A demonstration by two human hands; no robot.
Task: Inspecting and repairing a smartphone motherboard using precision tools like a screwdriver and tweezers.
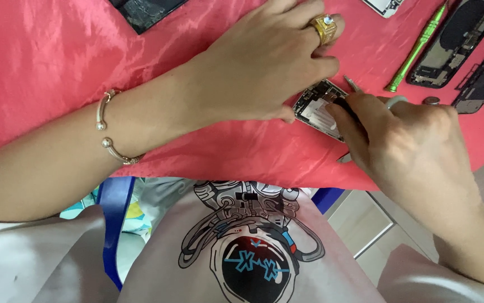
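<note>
While the left hand [264, 62] lies flat, fingers spread and pressing down on the opened phone body [319, 109] at the near edge of the red cloth [56, 62], the right hand [405, 140] pinches a dark-tipped tool [343, 104] against its exposed insides. Doing this well probably means steady downward pressure from the left and small, controlled movements from the right. Just beyond the phone body lie tweezers [353, 84]; farther right of it rest a green screwdriver [416, 50] and two dark phone frames [458, 39].

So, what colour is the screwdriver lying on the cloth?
Bright green screwdriver, seen in the head view, on the red cloth.
</note>
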